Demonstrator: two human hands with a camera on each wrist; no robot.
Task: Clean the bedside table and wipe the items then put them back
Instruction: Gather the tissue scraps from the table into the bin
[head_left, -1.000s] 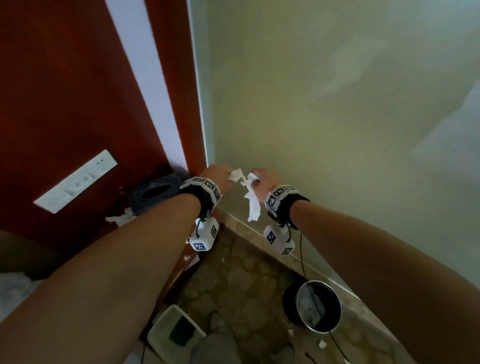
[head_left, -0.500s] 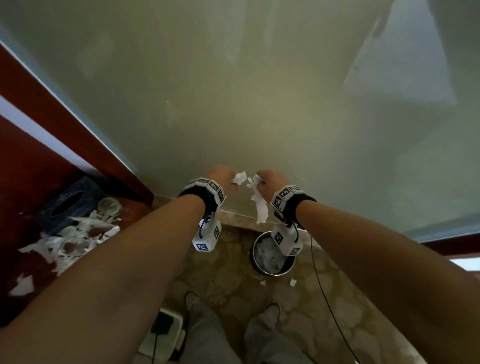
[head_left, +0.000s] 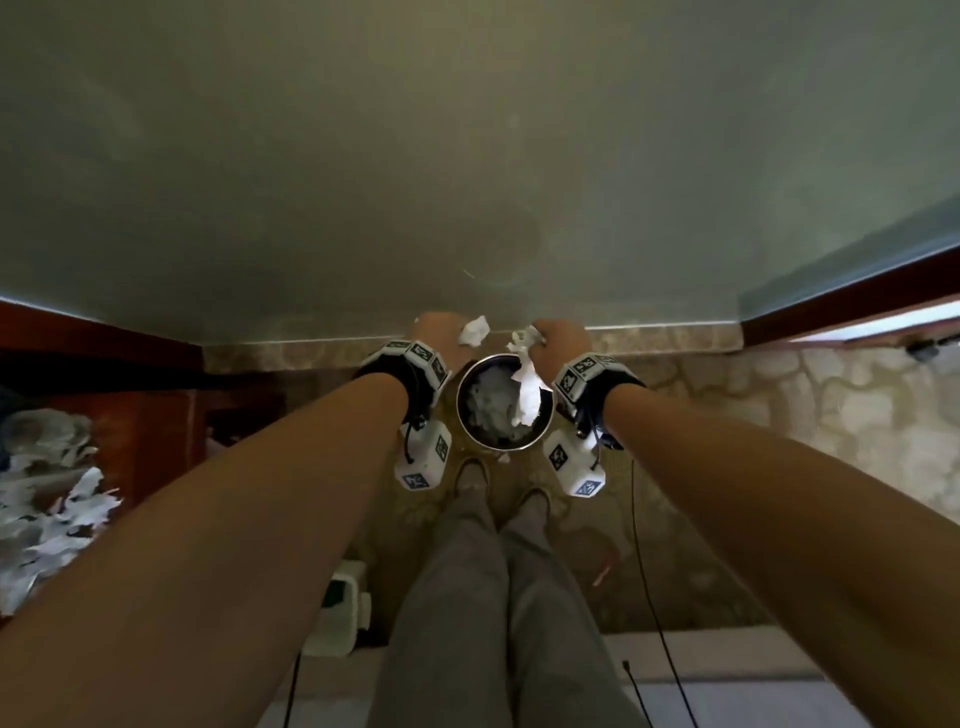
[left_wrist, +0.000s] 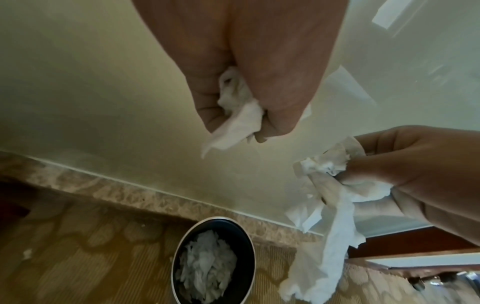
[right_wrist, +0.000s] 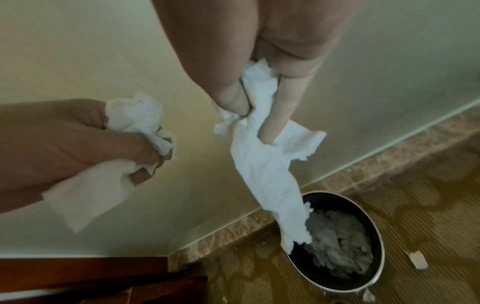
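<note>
Clearly the clearing-up is only part done. At the far left of the head view, the tabletop (head_left: 156, 431) shows as dark red wood, and a heap of torn white paper (head_left: 57, 499) lies on it at the left edge; which other items sit there I cannot tell, as that corner is dim and blurred.

Moving to the centre, the left hand (head_left: 435, 335) is clenched round a small crumpled tissue wad (head_left: 474, 331), its grip tight in the left wrist view. Just below and between the two hands stands a round dark bin (head_left: 504, 402) on the patterned floor, against the base of the pale wall, already holding a pile of white scraps.

To its right, the right hand (head_left: 561, 343) pinches a longer tissue strip (head_left: 527, 387) between thumb and fingers; the strip hangs down over the bin's mouth. A few small scraps lie on the floor beside the bin.

My reading: some waste has been binned and these two pieces are about to follow, but the heap at the left is yet to be removed. Wiping the tabletop and items, and putting them back, appears not yet done.
</note>
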